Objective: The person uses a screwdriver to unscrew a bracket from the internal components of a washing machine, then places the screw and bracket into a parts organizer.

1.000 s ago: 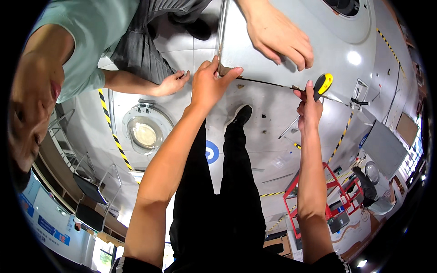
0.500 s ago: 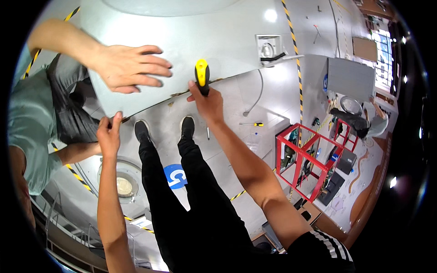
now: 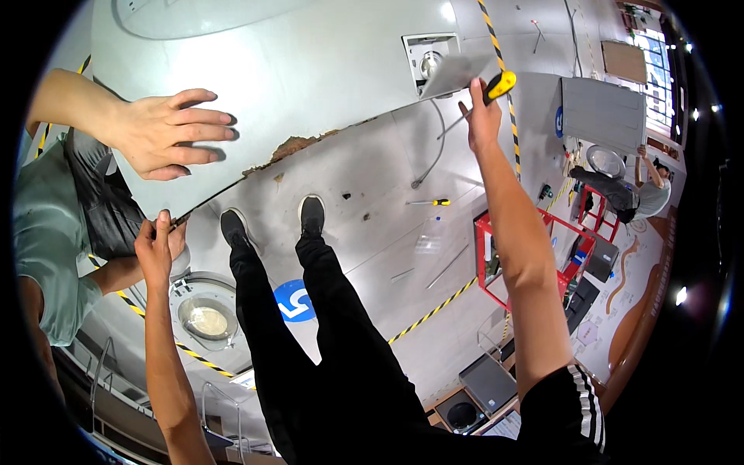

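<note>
**Left hand (image 3: 155, 246) at the panel corner, right hand (image 3: 484, 124) around a screwdriver (image 3: 502, 86)**

In the head view, the white appliance panel (image 3: 232, 85) spreads from 10 to 12 o'clock. Its near edge, with a brown, rusty-looking patch (image 3: 293, 147), faces the person, which likely explains why the two arms reach so widely along it.

At 9 o'clock the left hand is by the corner, next to a thin dark piece (image 3: 179, 222). Its fingers are bent with the thumb raised; whether they pinch this piece, I cannot tell.

Between 1 and 2 o'clock the right hand's fingers are wrapped on the yellow-and-black screwdriver handle, which sticks out above the fist, perhaps so that the shaft can be steered. Beside it is a blurred grey flap (image 3: 456, 76) at the square recess (image 3: 415, 56).

At 10 o'clock a co-worker's hand (image 3: 167, 136) is spread over the panel with straight fingers, gripping nothing, probably to steady it.
</note>
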{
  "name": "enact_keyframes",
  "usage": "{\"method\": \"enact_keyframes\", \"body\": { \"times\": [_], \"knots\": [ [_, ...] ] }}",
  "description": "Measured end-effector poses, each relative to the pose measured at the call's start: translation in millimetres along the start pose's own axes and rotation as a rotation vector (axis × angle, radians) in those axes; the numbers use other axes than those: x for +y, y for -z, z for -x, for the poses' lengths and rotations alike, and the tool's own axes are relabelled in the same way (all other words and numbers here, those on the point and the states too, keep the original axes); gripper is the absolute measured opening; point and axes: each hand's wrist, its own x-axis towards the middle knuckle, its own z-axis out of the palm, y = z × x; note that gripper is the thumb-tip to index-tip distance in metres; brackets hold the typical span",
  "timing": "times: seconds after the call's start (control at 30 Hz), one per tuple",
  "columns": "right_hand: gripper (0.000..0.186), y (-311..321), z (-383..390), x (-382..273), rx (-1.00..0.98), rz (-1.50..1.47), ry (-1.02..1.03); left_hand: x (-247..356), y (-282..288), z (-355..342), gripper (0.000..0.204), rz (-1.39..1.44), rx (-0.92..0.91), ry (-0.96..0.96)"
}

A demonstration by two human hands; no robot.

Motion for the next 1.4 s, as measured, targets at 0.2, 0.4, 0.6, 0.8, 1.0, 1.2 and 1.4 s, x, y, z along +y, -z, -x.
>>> {"method": "enact_keyframes", "body": {
  "times": [0.2,0.4,0.6,0.8,1.0,1.2,1.4],
  "knots": [
    [0.066,-10,-35,14,-0.058,0.158,-0.094,5,2,6,0.038,0.057,0.042,0.010],
    [0.054,9,-49,14,-0.045,0.051,-0.002,1,-16,2,0.053,0.053,0.079,-0.023],
    [0.055,7,-54,13,-0.054,-0.009,0.003,3,-17,3,0.058,0.085,0.048,0.099],
    [0.053,10,-68,19,-0.037,0.219,0.019,0,-12,4,0.057,0.098,0.056,0.088],
    [0.050,-4,-49,8,-0.070,0.350,0.080,18,-11,3,0.051,0.184,0.018,0.086],
    [0.046,-8,-47,4,-0.112,0.284,0.123,19,-5,1,0.055,0.017,0.049,0.026],
    [0.059,1,-65,11,-0.043,0.400,0.138,17,-2,-5,0.056,-0.145,0.049,0.015]
  ]
}}
